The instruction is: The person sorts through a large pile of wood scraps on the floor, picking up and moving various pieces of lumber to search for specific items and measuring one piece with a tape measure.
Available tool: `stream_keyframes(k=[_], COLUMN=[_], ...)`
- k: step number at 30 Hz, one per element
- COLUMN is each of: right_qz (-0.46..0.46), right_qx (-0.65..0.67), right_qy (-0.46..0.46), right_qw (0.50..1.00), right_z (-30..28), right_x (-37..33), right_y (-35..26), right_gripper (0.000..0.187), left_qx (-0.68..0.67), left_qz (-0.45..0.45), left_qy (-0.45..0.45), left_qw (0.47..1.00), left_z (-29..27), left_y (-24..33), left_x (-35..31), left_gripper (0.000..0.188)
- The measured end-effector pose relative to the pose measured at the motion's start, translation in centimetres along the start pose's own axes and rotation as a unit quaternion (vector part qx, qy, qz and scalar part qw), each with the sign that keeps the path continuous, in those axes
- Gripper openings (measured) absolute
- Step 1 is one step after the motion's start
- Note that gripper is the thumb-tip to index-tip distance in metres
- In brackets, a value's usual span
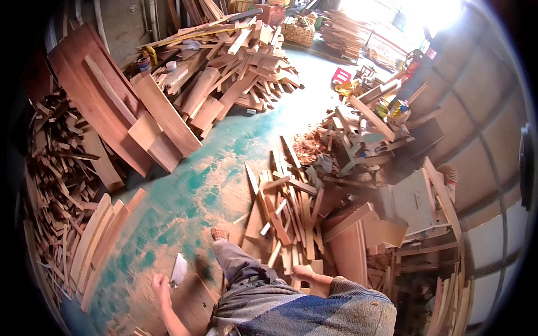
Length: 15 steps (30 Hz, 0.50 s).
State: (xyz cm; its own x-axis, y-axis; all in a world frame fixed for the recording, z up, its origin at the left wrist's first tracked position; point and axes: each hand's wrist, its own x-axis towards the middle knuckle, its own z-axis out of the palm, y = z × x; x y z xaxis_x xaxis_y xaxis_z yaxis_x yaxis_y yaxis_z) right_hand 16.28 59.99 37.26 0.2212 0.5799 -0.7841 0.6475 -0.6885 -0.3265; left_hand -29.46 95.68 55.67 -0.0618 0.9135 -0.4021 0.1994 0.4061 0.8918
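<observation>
Fingers of the left hand (pixel 161 285) curl at lower left beside a pale flat object (pixel 179 270), the right hand (pixel 302 273) is at a board (pixel 317 268), lower centre, both grasps unclear, seemingly a handling step next calling for secure holds.

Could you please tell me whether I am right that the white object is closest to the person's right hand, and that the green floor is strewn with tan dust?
Not quite: the head view shows the white object closest to the person's left hand, not the right hand. The green floor is indeed strewn with tan dust.
</observation>
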Motion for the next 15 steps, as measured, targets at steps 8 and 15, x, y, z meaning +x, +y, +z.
stream_keyframes(k=[8, 15], right_qz=[0.031, -0.080], right_qx=[0.020, 0.138], right_qy=[0.083, 0.200], right_qw=[0.996, 0.967], right_z=[-7.2, -19.5], right_x=[19.5, 32.0], right_y=[-10.6, -30.1], right_gripper=[0.028, 0.035], left_qx=[0.061, 0.213], left_qz=[0.010, -0.077], left_qy=[-0.100, -0.218], left_qw=[0.993, 0.949], left_z=[5.1, 6.1], left_y=[-1.4, -9.3], left_x=[27.1, 37.6], left_gripper=[0.053, 0.043])
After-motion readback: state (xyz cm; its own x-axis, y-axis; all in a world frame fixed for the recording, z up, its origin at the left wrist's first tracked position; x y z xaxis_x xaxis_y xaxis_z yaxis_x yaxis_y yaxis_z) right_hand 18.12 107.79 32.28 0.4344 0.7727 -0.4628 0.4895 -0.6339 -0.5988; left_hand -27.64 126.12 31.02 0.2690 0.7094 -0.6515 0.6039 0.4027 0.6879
